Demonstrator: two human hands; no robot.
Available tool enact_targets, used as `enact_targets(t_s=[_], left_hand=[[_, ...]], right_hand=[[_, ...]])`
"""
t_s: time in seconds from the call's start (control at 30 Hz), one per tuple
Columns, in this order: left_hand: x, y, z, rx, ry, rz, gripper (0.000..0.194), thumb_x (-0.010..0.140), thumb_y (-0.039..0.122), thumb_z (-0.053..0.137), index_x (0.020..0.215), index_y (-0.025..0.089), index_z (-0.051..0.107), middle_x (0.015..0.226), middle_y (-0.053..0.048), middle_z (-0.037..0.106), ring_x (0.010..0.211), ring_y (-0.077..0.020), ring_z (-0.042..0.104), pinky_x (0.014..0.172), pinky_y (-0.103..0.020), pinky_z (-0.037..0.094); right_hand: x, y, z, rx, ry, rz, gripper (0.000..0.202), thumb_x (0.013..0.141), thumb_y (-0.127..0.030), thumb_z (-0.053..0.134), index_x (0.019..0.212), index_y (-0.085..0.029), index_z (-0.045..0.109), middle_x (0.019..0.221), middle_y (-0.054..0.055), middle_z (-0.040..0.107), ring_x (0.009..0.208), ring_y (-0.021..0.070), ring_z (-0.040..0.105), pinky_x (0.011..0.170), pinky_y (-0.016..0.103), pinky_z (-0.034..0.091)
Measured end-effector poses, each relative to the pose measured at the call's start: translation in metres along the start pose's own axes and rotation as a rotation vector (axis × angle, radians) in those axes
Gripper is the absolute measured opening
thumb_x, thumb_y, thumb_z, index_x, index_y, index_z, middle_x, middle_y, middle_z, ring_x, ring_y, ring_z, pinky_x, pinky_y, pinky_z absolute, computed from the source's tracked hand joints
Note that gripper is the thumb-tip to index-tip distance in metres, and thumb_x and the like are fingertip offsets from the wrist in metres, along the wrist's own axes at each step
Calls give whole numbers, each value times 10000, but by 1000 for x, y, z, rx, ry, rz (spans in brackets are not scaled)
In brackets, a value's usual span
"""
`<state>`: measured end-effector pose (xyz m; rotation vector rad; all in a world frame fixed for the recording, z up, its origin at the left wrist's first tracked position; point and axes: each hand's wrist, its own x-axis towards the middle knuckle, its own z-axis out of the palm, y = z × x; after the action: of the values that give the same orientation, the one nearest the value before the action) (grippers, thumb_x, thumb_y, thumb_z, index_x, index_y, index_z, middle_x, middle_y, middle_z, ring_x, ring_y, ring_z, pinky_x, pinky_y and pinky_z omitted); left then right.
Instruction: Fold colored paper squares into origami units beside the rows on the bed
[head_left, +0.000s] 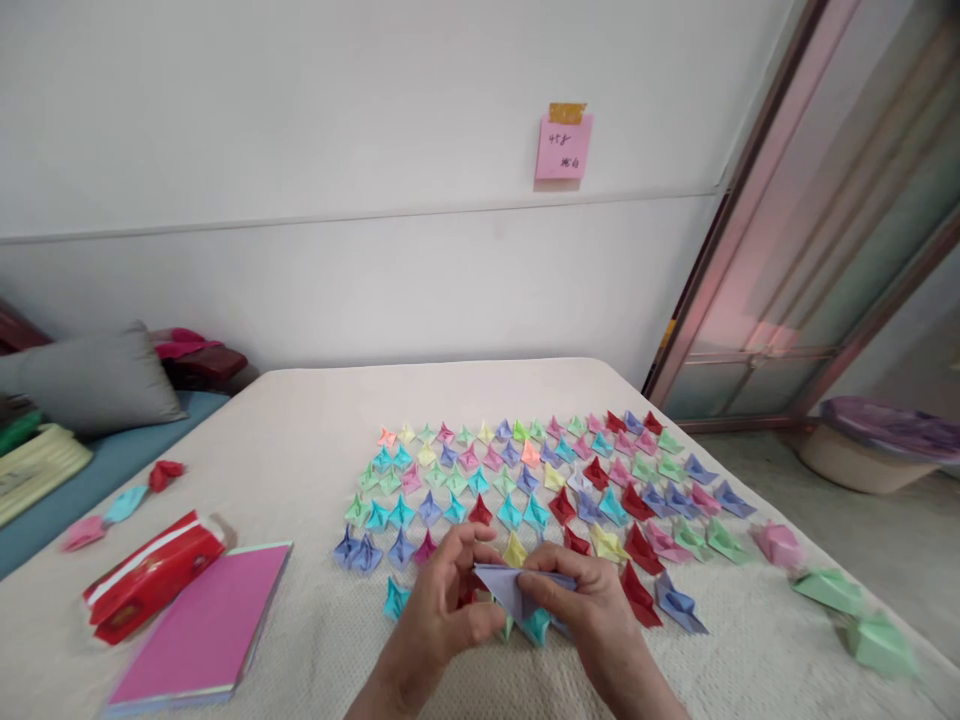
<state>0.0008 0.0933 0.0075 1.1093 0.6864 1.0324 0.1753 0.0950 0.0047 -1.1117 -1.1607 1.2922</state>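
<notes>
A lavender folded paper [506,588], shaped like a triangle with a point facing down, is pinched between the thumb and fingers of my right hand [581,600]. My left hand [454,600] curls around the paper's left corner, thumb and fingers apart, and seems not to grip it. Beneath and beyond both hands, many small folded paper boats [510,512] stand in rows on the cream tablecloth [315,450], in red, blue, green, pink and yellow. Some boats right under my hands are partly hidden.
At left lie a stack of coloured paper sheets [206,625], a red shiny packet [154,575] and a few folded pieces [126,503]. Along the right edge sit a pink folded piece [780,545] and green ones [881,643]. A pink note [564,148] is taped to the wall behind.
</notes>
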Motion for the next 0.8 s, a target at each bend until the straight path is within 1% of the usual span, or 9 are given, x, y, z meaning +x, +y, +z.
enact_targets(t_s=[0.07, 0.13, 0.2, 0.23, 0.37, 0.47, 0.53, 0.67, 0.8], left_hand=[[3, -6, 2, 53, 63, -2, 441, 633, 288, 806, 1012, 208, 595, 833, -3, 582, 676, -122, 512, 603, -222, 400], [5, -11, 4, 132, 139, 18, 271, 671, 310, 784, 825, 171, 610, 672, 29, 531, 596, -99, 460, 553, -203, 365], [7, -13, 4, 186, 192, 39, 253, 691, 351, 759, 709, 156, 600, 580, 45, 479, 541, -89, 419, 513, -197, 340], [8, -14, 3, 205, 212, 43, 263, 693, 366, 753, 687, 152, 602, 562, 47, 468, 526, -87, 410, 501, -196, 333], [7, -10, 3, 242, 249, 29, 289, 713, 404, 726, 672, 141, 615, 536, 42, 468, 502, -88, 413, 487, -198, 329], [4, -4, 6, 187, 212, 0, 312, 702, 436, 725, 721, 142, 622, 572, 31, 499, 521, -96, 437, 504, -204, 358], [3, 1, 9, 186, 199, -10, 315, 729, 453, 699, 753, 147, 623, 592, 26, 508, 539, -101, 443, 513, -205, 364], [2, 3, 10, 285, 229, 15, 319, 835, 446, 590, 699, 157, 589, 554, 48, 422, 521, -91, 384, 501, -198, 330], [2, -2, 9, 296, 215, 26, 300, 828, 451, 598, 755, 160, 583, 591, 51, 411, 529, -95, 394, 504, -203, 342]], right_hand=[[0, 3, 2, 11, 5, -7, 227, 657, -343, 752, 556, -164, 656, 520, -32, 477, 518, 103, 378, 502, 237, 275], [-1, 4, 5, 16, -2, 3, 236, 658, -350, 758, 557, -162, 659, 514, -31, 478, 515, 102, 379, 501, 236, 277], [-2, 4, 7, 18, -17, 14, 250, 663, -366, 761, 562, -157, 667, 515, -25, 492, 518, 104, 385, 504, 239, 278], [-2, 4, 7, 19, -25, 20, 256, 666, -373, 761, 568, -154, 673, 514, -23, 498, 519, 105, 388, 505, 240, 278], [-2, 9, 7, 45, -31, 37, 273, 660, -384, 768, 563, -151, 664, 498, -30, 487, 504, 98, 371, 495, 236, 262], [-1, 14, 7, 42, -9, 4, 266, 662, -372, 770, 559, -157, 653, 512, -36, 475, 515, 97, 364, 498, 233, 261], [0, 14, 7, 24, -3, -29, 246, 672, -356, 762, 565, -162, 654, 527, -35, 481, 527, 101, 374, 504, 234, 273], [0, 12, 6, -22, -3, -73, 219, 692, -340, 740, 575, -170, 665, 547, -26, 504, 544, 114, 403, 519, 242, 300], [0, 11, 5, -37, 4, -78, 231, 707, -363, 732, 593, -172, 670, 558, -16, 521, 556, 126, 419, 530, 250, 316]])
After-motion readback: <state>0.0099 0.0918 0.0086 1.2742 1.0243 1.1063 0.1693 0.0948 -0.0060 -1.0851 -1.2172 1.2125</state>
